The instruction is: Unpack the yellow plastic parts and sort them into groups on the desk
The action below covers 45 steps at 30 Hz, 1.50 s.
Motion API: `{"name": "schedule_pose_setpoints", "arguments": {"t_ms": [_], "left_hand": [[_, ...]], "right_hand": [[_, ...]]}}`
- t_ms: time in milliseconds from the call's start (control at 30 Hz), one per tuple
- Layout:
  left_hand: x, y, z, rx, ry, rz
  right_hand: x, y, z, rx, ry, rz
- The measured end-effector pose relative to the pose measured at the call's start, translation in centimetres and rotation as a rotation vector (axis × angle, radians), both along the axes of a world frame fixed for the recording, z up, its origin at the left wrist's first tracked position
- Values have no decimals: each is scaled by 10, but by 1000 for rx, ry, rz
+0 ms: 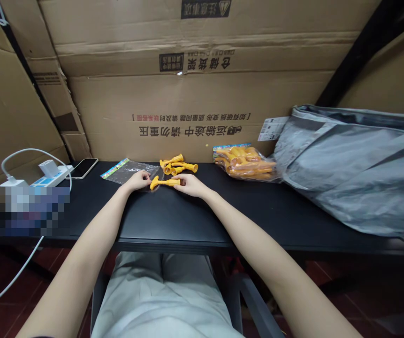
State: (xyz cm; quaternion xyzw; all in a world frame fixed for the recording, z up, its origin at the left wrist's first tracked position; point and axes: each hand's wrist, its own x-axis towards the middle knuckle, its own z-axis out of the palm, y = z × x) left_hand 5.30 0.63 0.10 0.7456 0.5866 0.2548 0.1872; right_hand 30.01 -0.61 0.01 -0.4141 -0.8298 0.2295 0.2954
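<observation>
My right hand (190,185) grips the handle end of a yellow plastic toy hammer (163,182), which lies level with its head pointing left. My left hand (139,181) is closed at the near right part of a clear plastic bag (131,170) with a colourful header strip. Its fingertips seem to pinch the bag's edge, right beside the hammer's head; the exact contact is hard to see. Just behind the held hammer, several more yellow toy hammers (184,167) lie in a loose pile on the black table (173,220).
To the right sits a filled bag of yellow toy hammers (246,164), against a large grey fabric bag (356,173). A phone (84,168), a power strip (52,176) and a white charger with cable (14,192) are at left. Cardboard (194,98) walls the back.
</observation>
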Motion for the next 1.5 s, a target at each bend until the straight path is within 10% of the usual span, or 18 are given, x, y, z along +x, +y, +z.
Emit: {"name": "schedule_pose_setpoints", "arguments": {"t_ms": [467,933,1033,1267,1500], "left_hand": [[20,-7,3,307,-34,-128],[42,-22,10,389,-199,-331],[34,-20,17,345,-158,-151],[-15,-15,21,87,152,713],[-42,-3,14,-35,35,731]], "right_hand": [[-14,-7,-4,223,62,46],[-30,-14,-6,114,-17,185],[-29,-13,-7,120,-38,187],[-29,-19,-3,169,-141,179],[-27,-25,6,346,-260,112]]}}
